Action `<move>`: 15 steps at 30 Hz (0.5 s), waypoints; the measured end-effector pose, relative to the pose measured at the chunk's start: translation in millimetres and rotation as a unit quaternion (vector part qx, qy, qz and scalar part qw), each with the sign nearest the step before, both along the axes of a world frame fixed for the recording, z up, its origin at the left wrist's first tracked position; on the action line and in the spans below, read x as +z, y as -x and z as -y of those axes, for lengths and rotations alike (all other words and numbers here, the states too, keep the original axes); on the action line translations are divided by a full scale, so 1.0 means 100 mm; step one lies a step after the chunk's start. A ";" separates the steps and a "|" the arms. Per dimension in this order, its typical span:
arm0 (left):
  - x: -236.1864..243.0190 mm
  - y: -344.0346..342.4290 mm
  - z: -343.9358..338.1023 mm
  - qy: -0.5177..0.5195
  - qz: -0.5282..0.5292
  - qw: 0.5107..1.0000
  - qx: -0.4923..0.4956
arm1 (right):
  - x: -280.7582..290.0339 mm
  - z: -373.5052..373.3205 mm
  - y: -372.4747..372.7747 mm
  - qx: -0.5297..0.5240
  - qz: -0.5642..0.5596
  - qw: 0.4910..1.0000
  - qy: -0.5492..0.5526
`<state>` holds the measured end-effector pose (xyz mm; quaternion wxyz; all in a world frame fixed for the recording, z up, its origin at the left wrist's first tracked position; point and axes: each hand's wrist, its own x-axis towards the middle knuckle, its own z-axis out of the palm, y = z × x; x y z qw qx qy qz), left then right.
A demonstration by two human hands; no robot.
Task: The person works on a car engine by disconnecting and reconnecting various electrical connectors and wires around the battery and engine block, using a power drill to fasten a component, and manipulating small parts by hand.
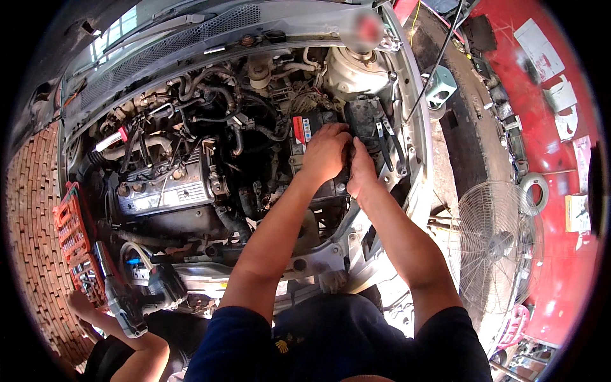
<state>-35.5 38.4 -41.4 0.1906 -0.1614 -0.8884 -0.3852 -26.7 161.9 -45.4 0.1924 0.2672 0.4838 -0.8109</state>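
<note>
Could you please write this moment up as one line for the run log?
left hand: on car battery | right hand: beside it, on battery | nearby: co-worker's hand at socket set

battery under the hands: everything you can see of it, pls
The battery is a dark, boxy block with a red label on top, sitting upright on the right side of the engine bay, near the strut tower. The left hand rests on its top, covering much of it; the right hand is beside its right edge. Terminals and clamps are hidden.
</note>
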 end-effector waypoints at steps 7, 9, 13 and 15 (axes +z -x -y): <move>0.02 -0.01 0.01 -0.018 0.034 0.999 0.012 | -0.14 -0.07 0.05 0.002 0.000 1.000 0.017; 0.00 0.01 0.03 -0.002 0.027 0.999 -0.023 | -0.25 -0.10 0.08 -0.004 -0.001 1.000 -0.003; -0.07 0.03 0.06 -0.023 0.014 1.000 -0.005 | -0.16 0.00 0.05 -0.001 0.002 1.000 -0.011; -0.04 0.04 0.00 -0.048 0.026 0.998 0.026 | -0.15 -0.05 0.07 -0.002 0.018 1.000 0.016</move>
